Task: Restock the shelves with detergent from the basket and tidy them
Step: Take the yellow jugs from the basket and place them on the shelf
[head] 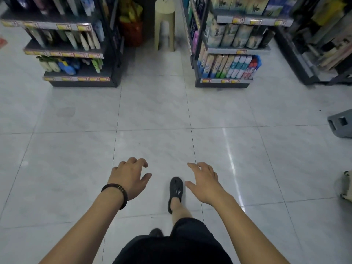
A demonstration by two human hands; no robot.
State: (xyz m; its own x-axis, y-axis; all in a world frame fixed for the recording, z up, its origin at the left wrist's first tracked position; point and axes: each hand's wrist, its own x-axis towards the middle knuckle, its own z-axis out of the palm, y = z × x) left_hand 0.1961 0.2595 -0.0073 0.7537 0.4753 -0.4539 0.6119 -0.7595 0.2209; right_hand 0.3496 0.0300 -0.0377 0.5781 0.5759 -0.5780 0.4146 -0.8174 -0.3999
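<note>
My left hand (131, 177), with a dark bracelet on the wrist, hangs in front of me over the pale tiled floor, fingers loosely curled and holding nothing. My right hand (204, 181) is stretched out beside it with relaxed fingers, also empty. Far ahead on the left stands a dark shelf unit (76, 54) with tubes and bottles on its three shelves. On the right a second shelf unit (228, 54) carries boxed and wrapped goods. A grey plastic basket (341, 123) shows only partly at the right edge of the floor.
A narrow aisle runs between the two shelf units, with a cream plastic stool (164, 25) and a red bag (131, 31) standing in it. More shelving (314, 44) fills the far right. My foot in a dark sandal (176, 189) is on the floor between my hands.
</note>
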